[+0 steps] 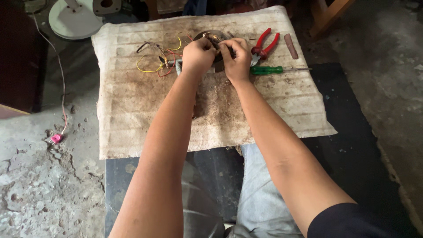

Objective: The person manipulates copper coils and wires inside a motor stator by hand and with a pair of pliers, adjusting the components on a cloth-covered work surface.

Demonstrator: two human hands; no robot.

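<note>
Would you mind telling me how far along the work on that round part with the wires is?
Wires already hang loose from the round part. Left hand and right hand both grip it now. Pliers and screwdriver lie unused on the cloth; loose wires remain unattached.

We note a dirty off-white mat [211,114], ribbed in faint horizontal bands and stained brown across the middle. On it: pliers [264,46] with red handles; a screwdriver [273,69] with a translucent green handle and grey metal shaft; a small reddish-brown bar [291,46]. Yellow wires [147,69] and red wires [169,70] loop beside a dark, rusty-brown round part [214,36]. We log a bright pink plug [56,138] on grey cracked concrete [39,194], a white round base [72,20], light blue jeans [260,198], a black sleeve [352,222].
</note>
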